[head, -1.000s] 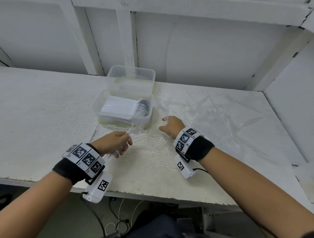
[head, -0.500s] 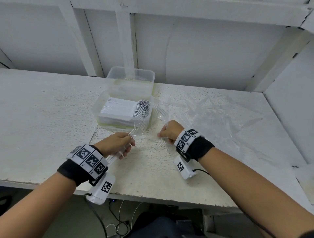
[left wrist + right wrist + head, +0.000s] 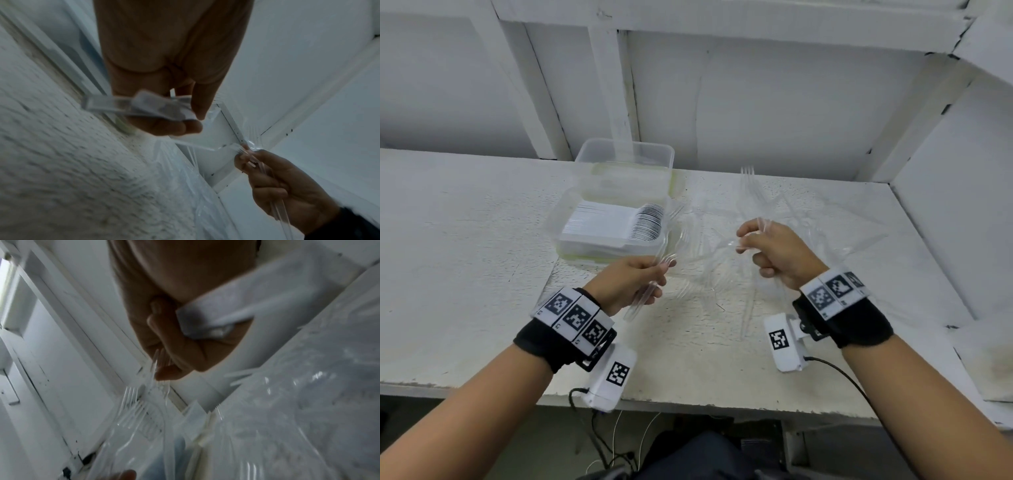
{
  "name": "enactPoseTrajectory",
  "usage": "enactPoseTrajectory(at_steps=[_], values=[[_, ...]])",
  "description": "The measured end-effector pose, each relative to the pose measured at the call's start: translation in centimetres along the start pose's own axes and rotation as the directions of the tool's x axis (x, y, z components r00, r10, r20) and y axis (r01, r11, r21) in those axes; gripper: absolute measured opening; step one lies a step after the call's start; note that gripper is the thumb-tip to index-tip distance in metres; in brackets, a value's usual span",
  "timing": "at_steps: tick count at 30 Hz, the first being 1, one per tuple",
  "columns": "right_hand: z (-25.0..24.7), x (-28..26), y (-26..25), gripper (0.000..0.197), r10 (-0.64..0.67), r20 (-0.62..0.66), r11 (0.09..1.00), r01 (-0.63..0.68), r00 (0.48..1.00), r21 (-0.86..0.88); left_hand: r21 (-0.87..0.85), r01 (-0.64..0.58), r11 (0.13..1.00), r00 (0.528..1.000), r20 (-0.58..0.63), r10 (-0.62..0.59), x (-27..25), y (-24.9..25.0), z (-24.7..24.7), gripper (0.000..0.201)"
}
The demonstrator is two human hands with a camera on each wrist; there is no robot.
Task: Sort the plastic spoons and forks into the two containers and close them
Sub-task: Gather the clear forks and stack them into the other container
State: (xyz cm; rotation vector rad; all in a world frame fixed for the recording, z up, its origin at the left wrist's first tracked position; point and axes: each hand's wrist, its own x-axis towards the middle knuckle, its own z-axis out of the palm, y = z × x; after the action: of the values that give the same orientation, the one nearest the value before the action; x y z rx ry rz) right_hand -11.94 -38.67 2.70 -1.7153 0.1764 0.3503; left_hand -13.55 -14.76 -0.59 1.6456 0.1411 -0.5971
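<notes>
Clear plastic forks (image 3: 650, 291) pinched in left hand (image 3: 628, 282), more forks (image 3: 751, 236) gripped in right hand (image 3: 777, 255), black-and-white square-code wristbands (image 3: 573, 317), lettering unreadable.

The clear forks (image 3: 753, 192) on the table (image 3: 465, 240) blur together, so their count cannot be told. The left hand (image 3: 164, 104) shows smeared in its wrist view, hiding which utensils it grips. The right hand (image 3: 180, 340) is blurred too, its wrist cut off by the top edge.
</notes>
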Motion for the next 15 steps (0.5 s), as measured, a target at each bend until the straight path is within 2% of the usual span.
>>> enactPoseTrajectory(at_steps=[4, 6, 8, 10, 13, 15], values=[[-1.9, -2.1, -1.0, 0.008, -0.035, -0.016, 0.999, 0.036, 0.999, 0.036, -0.098, -0.01, 0.995, 1.0, -0.005, 0.01, 1.1, 0.6, 2.0, 0.017], [-2.6, -2.9, -1.4, 0.017, -0.036, -0.001, 0.999, 0.036, 0.999, 0.019, -0.111, -0.014, 0.994, 1.0, -0.008, 0.013, 1.5, 0.8, 2.9, 0.011], [-3.1, -3.5, -1.6, 0.034, -0.048, 0.001, 0.999, 0.048, 0.999, -0.016, -0.112, -0.026, 0.993, 1.0, -0.018, 0.024, 1.9, 1.0, 3.9, 0.01], [-3.3, -3.9, -1.5, 0.04, -0.082, -0.007, 0.993, 0.081, 0.997, -0.088, -0.113, -0.038, 0.993, 0.999, -0.037, 0.034, 2.1, 1.2, 4.7, 0.01], [-3.3, -4.1, -1.1, 0.02, -0.185, -0.1, 0.964, 0.161, 0.978, -0.211, -0.13, -0.032, 0.991, 0.998, -0.049, 0.026, 2.3, 1.5, 5.8, 0.012], [-3.2, -4.0, -0.8, 0.01, -0.293, -0.175, 0.931, 0.239, 0.94, -0.275, -0.14, -0.025, 0.99, 0.998, -0.061, 0.016, 2.3, 1.6, 6.3, 0.018]])
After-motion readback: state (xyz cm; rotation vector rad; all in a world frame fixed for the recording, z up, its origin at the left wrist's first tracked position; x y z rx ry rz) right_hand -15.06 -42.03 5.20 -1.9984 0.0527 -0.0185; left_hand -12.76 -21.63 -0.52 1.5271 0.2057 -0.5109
